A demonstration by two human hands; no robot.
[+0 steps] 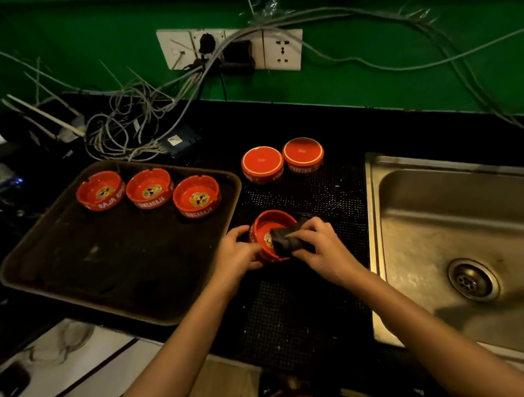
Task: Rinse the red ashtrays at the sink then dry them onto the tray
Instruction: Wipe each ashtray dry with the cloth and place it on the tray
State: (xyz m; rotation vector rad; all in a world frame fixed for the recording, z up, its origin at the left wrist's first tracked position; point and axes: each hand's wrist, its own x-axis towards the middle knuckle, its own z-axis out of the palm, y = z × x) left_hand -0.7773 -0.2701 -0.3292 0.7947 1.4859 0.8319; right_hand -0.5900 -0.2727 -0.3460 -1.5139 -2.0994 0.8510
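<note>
My left hand (236,256) grips a red ashtray (266,230), tilted over the black mesh mat (300,309) between tray and sink. My right hand (321,245) holds a dark cloth (287,239) pressed into the ashtray's bowl. Three red ashtrays stand upright on the brown tray (97,268): one at the far left (100,191), one in the middle (150,188), one to the right (196,196). Two more ashtrays lie upside down on the mat behind my hands, the left (262,164) beside the right (303,154). The steel sink (476,238) is on the right.
A green wall runs behind the black counter, with sockets (283,50) and a tangle of grey cables (133,125) hanging to the counter behind the tray. A small dark device (179,142) lies by the cables. White surfaces sit at the lower left.
</note>
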